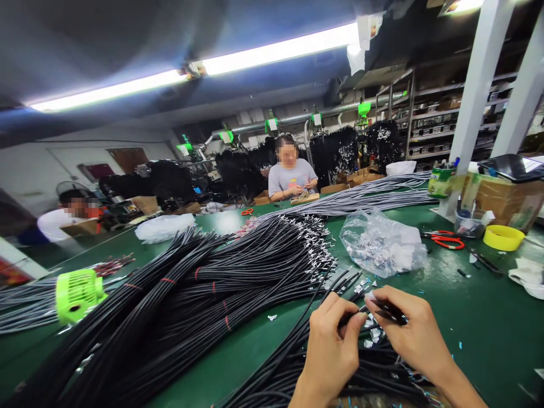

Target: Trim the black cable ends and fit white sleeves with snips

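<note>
My left hand [334, 343] is closed, thumb and fingers pinching a black cable [297, 328] near its end. Close to its fingertips is my right hand [412, 328], also closed, with a slim dark tool [389, 310] lying in it; its exact kind is hidden by the fingers. Something small and whitish shows at the right fingertips by the cable end. Below both hands lie more loose black cables [374, 374]. Bundles of black cables [182, 294] tied with red bands fan across the bench to the left, their white-tipped ends [317, 243] pointing toward the middle.
A see-through plastic bag [382, 241] of scraps sits ahead. Red-handled pliers [446, 239], yellow tape [504, 237] and a cardboard box [497, 195] stand right. A green slotted device [80, 296] is at left. Grey cables [374, 192] cross the green table [480, 323]. A co-worker [293, 173] sits opposite.
</note>
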Available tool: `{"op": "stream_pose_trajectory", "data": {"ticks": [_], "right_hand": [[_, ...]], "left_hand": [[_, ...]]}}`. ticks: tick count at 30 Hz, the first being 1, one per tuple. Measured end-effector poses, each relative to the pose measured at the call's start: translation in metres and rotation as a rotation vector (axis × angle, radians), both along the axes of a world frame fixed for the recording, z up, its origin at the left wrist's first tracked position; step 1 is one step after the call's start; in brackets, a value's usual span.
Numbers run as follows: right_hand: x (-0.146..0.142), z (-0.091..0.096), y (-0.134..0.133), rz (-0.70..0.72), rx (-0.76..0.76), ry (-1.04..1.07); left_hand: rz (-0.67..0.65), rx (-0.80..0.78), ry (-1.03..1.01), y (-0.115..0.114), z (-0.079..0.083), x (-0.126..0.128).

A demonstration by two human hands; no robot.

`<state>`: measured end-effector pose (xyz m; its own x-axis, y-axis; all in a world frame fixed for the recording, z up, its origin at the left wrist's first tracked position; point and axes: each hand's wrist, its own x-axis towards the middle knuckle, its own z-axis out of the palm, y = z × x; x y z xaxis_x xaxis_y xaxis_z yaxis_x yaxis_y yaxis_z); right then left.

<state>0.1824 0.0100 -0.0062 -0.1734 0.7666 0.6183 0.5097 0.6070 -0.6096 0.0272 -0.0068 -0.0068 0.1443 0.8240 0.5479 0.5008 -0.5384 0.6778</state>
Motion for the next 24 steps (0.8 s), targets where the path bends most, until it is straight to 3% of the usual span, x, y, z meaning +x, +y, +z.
{"op": "stream_pose_trajectory", "data": {"ticks": [11,15,20,24], "right_hand": [[-0.0024,-0.0007,-0.001,0.001,-0.08,-0.024],[-0.0039,-0.0027,0.0005,-0.097,-0.108,-0.022],[0.0028,-0.0012,0.004,-0.269,-0.137,0.14],[0.0029,0.0032,0.0028,-0.099,-0.245,0.209]], "left_hand": [[0.008,-0.008,0.038,-0.0032,0.0036,0.0012],[0.008,-0.012,0.056,-0.0029,-0.0005,0.0046],[0.067,-0.056,-0.047,-0.0006,-0.0012,0.0055],[0.092,-0.045,-0.093,0.0001,0.0018,0.0036]]}}
